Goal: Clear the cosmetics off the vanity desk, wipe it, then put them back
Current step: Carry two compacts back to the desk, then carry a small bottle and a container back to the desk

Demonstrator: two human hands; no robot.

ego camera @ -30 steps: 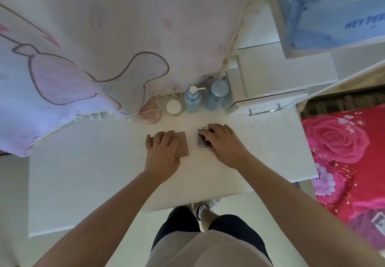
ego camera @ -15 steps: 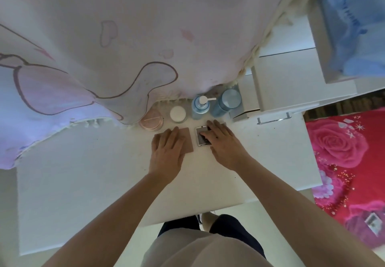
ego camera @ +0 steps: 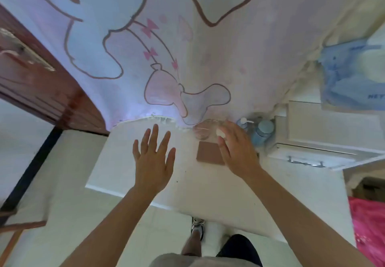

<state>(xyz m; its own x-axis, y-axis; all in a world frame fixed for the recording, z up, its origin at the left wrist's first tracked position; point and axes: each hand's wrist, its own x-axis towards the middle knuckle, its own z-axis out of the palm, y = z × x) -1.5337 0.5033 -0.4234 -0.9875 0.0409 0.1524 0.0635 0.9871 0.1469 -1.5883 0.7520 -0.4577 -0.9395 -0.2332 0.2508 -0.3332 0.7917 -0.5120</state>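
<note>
Nearest: a shoe (ego camera: pixel 196 225) on the floor under the front edge of the vanity desk (ego camera: pixel 208 187), white top, a few dark specks on it. L hand (ego camera: pixel 154 160) is over bare desk left of centre, released, fingers spread and straight, holding nothing; touching the top or hovering, can't tell. R hand (ego camera: pixel 239 152) reaches fwd over the back row, fingers fairly straight. Brown compact (ego camera: pixel 209 154) lies flat just beside the R thumb, at the hand's left edge. It's a thin, stiff slab, prob. light, and low to the top, so hard to get under: take it by two opp. edges, or slide it to the desk edge first. White jar (ego camera: pixel 220 133) shows between R thumb and index finger; pinched or only neared, can't tell, blurred. Small and squat w/ a smooth lid, so grip round the sides, not the lid, in case the lid is loose. Pink jar (ego camera: pixel 201 130) sits just behind the compact, near the white jar; it looks clear-walled, maybe glass, so set it down gently. Further right are the pump bottle (ego camera: pixel 242 122) and blue bottle (ego camera: pixel 262 131), both upright and close together. They're tall and tippy; hold them at mid-body, not by the pump head. Behind them stands a white drawer unit (ego camera: pixel 323 133), and a printed cloth (ego camera: pixel 166 58) hangs over the desk's back edge. Cosmetics are all at rear right, so the stage of the task is unclear.
</note>
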